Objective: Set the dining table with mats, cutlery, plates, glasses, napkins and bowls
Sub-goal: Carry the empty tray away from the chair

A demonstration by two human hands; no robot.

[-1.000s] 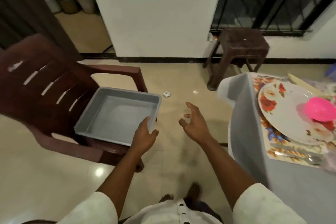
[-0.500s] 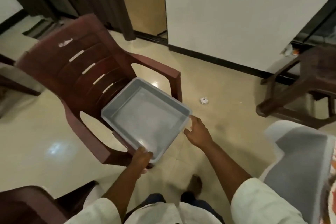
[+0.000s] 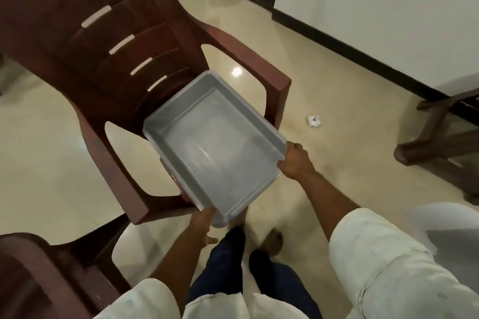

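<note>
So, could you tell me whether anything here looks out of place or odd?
A crumpled scrap of white paper lies on the floor, right of the brown chair. The grey tray, gripped by the left hand and right hand, sits skewed, overhanging the seat's front edge.

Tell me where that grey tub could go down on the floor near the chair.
Bare floor lies between the chair's armrest and the black skirting, apart from a crumpled paper. More shows left of the chair. By the feet it is crowded.
</note>
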